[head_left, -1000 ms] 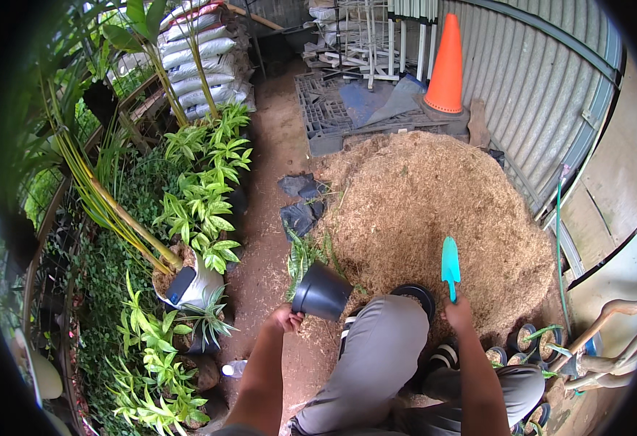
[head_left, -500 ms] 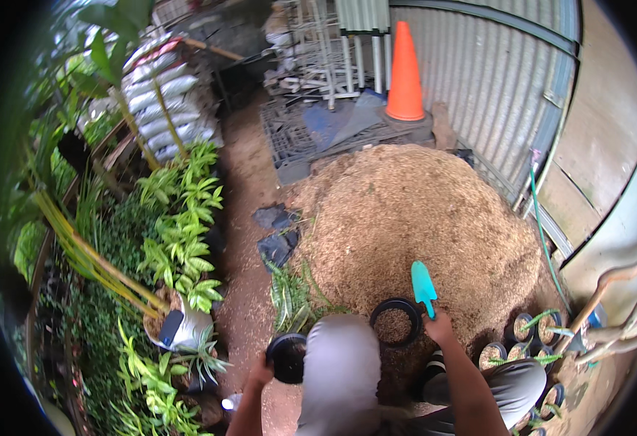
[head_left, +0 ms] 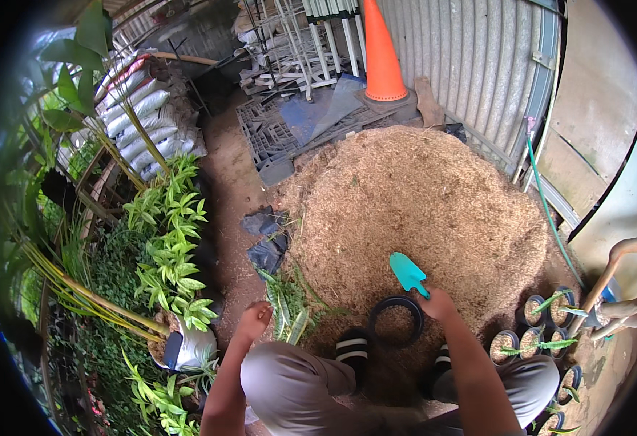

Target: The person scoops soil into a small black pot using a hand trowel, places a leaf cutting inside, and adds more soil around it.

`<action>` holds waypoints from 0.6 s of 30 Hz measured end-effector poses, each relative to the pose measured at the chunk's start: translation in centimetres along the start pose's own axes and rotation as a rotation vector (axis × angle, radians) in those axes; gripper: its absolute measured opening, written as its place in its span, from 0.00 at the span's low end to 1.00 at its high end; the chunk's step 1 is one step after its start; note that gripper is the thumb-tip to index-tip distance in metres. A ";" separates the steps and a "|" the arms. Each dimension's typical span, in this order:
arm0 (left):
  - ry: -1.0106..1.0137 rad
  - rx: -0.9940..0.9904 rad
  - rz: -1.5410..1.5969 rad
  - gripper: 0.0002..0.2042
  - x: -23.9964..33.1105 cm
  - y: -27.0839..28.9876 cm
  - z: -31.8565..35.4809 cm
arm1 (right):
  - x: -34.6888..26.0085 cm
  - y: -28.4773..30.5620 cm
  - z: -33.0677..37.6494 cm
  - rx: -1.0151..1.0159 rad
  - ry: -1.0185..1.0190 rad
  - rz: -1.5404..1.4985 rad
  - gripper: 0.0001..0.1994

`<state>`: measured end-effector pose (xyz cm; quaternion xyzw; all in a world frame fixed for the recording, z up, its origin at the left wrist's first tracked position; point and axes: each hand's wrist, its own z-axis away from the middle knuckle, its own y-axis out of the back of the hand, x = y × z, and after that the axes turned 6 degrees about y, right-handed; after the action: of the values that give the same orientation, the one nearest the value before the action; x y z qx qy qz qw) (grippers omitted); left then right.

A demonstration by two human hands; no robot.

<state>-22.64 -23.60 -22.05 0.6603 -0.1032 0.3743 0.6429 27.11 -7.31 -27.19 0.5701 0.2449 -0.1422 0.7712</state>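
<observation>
**Trowel over pot, at the husk pile**

At my feet, an empty black pot [head_left: 395,321] sat against the husk heap [head_left: 413,211], mouth up for filling. My right hand [head_left: 438,304] gripped a teal trowel [head_left: 408,273], blade raised just above the pot's rim. My left hand [head_left: 255,318] hung loosely curled, holding nothing, near cut green shoots [head_left: 287,305]. Potted cuttings [head_left: 533,334] stood grouped to my right, within reach.

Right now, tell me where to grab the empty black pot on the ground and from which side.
Take the black pot by its near rim, coming from above. It stands upright with its round mouth open to the sky, between the feet, so the lip is free there. The far rim sits against the sawdust pile, and the right hand with the teal trowel crowds the right edge.
</observation>
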 end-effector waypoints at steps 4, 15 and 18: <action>-0.063 -0.208 -0.187 0.09 2.6 3.0 -6.6 | -2.6 0.5 -4.3 -0.118 0.119 0.023 0.15; -0.273 -0.310 -0.625 0.08 9.8 -1.7 -18.2 | -13.1 -6.7 -14.5 -0.197 -0.025 -0.115 0.13; -0.277 -0.384 -0.767 0.08 12.1 -4.2 -21.2 | -14.1 -7.5 -18.1 -0.284 -0.090 -0.107 0.12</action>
<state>-19.27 0.84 -19.95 0.5634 -0.0037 -0.0086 0.8261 7.65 6.70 -29.83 0.4347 0.2577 -0.1723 0.8455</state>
